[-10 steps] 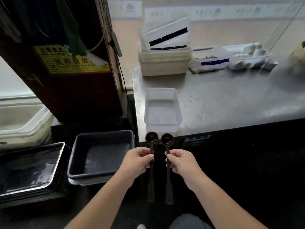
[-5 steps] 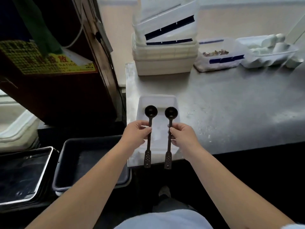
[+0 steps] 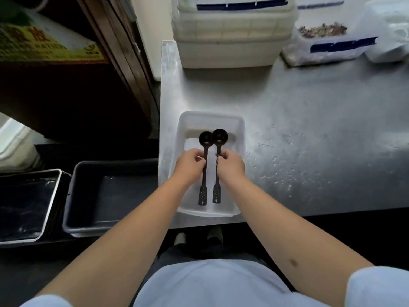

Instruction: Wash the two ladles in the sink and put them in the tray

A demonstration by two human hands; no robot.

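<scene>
Over the tray (image 3: 240,138), both hands (image 3: 190,163) (image 3: 230,166) pinch side-by-side ladles (image 3: 205,138) (image 3: 219,136).

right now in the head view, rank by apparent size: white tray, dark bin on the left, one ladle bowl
1. dark bin, though it sits lower, so unsure against the tray
2. white tray
3. ladle bowl, plainly smallest

I see two dark ladles side by side over the clear plastic tray (image 3: 240,138), handles toward me, bowls at the far end, nearly touching. Left ladle (image 3: 205,139) & right ladle (image 3: 219,136) both have perforated flat handle ends. Tray sits on the bench (image 3: 309,129) near its front-left corner.
</scene>
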